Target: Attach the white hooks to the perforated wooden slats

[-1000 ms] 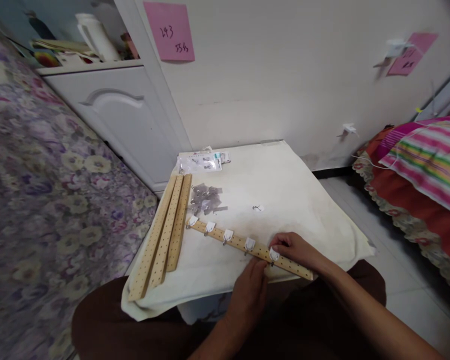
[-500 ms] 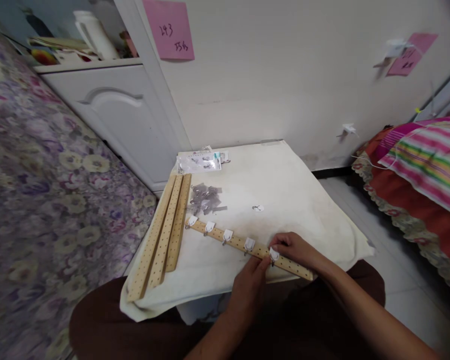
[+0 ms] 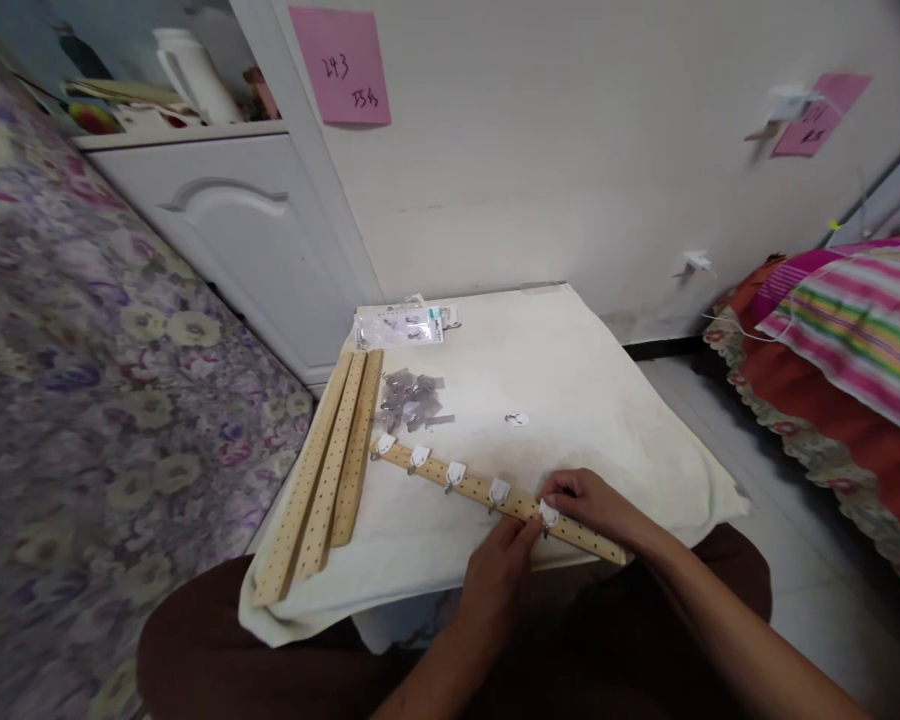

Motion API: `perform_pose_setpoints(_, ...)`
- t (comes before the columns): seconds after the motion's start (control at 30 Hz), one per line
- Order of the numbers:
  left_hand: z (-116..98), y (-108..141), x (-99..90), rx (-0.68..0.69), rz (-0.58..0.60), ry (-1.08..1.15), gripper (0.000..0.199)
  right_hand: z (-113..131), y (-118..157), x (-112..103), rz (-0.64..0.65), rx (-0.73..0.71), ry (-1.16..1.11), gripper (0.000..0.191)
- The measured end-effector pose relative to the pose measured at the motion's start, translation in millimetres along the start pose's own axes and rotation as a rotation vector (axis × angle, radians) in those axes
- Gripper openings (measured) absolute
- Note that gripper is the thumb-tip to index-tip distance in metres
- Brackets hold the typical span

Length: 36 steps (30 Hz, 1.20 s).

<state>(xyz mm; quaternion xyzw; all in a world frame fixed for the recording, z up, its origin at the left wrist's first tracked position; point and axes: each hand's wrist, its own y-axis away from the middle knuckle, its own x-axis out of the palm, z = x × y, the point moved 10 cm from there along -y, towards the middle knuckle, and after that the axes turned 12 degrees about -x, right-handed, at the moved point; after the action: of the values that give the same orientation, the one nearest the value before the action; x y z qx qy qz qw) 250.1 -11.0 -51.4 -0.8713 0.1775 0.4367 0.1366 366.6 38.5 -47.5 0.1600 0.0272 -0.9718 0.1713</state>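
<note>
A narrow perforated wooden strip (image 3: 472,484) lies slantwise near the table's front edge, with several white hooks along it. My left hand (image 3: 501,560) grips the strip's front edge, its fingertips beside the rightmost hook (image 3: 548,514). From behind, my right hand (image 3: 581,497) has its thumb and fingers closed at the top of that same hook. A loose hook (image 3: 516,419) rests on the cloth behind the strip. Left of it is a pile of hooks in small clear wrappers (image 3: 411,398).
Three more perforated strips (image 3: 330,470) lie side by side at the table's left. Clear packaging (image 3: 399,326) is at the back left corner of the cloth-covered table (image 3: 570,340). A floral curtain (image 3: 120,400) hangs at left; a bed (image 3: 862,330) stands at right.
</note>
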Motion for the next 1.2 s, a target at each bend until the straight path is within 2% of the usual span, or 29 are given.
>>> perform_pose_setpoints(0.17, -6, 2, -8.3, 0.066, -0.068, 0.047, 0.043, -3, -1, 0, -0.001, -0.012, -0.001, 0.014)
perform_pose_setpoints(0.4, -9, 2, -13.4, 0.111, -0.101, 0.093, 0.045, -4, -1, 0, -0.004, -0.021, 0.006, 0.014)
perform_pose_setpoints(0.7, 0, -5, -1.1, -0.032, 0.057, -0.039, 0.046, -2, -1, 0, -0.008, -0.019, -0.007, 0.014)
perform_pose_setpoints(0.83, 0, -7, -1.1, -0.068, 0.084, -0.085, 0.047, -2, -1, 0, -0.009, -0.032, 0.003, 0.013)
perform_pose_setpoints(1.03, 0, -8, -4.7, -0.125, 0.120, 0.007, 0.043, 3, 3, -1, 0.006, -0.058, 0.029, 0.015)
perform_pose_setpoints(1.2, -1, -7, -3.0, -0.113, 0.128, -0.032, 0.041, 2, 8, 2, 0.034, -0.047, -0.052, 0.015)
